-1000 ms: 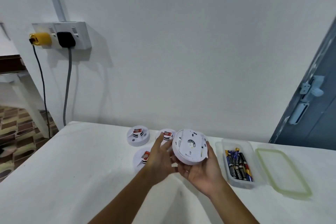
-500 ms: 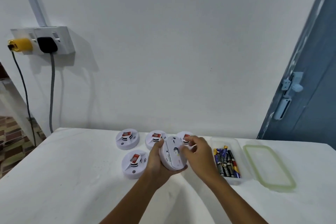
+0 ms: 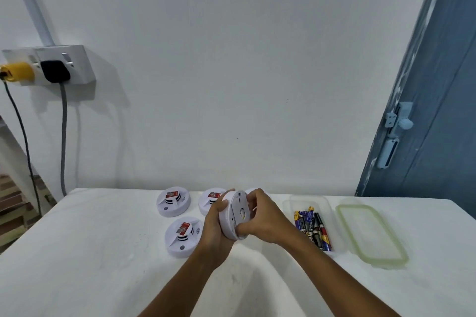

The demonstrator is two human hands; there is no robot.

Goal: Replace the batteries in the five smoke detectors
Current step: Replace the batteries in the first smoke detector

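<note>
Both hands are on one smoke detector, held off the bench over its middle, near the back edge. Left hand wraps the rim from the left; right hand grips the right side, fingers curled over the top edge and thumb under. The detector is tipped on edge, flat base facing right toward the right palm, disc axis roughly horizontal left-right. My read: opposed grip for twisting the base plate off to reach the battery bay, though I can't see a seam opening. Three other detectors lie flat, face-up, near the back edge: back-left detector, a second one half hidden behind the left hand, and a front detector nearer the person. A white sliver behind the right fingers may be the fifth; can't confirm. A clear container just right of the hands holds loose batteries, long axes running front-back, within reach of the right hand. Its lid lies flat beside it, further right.
</note>
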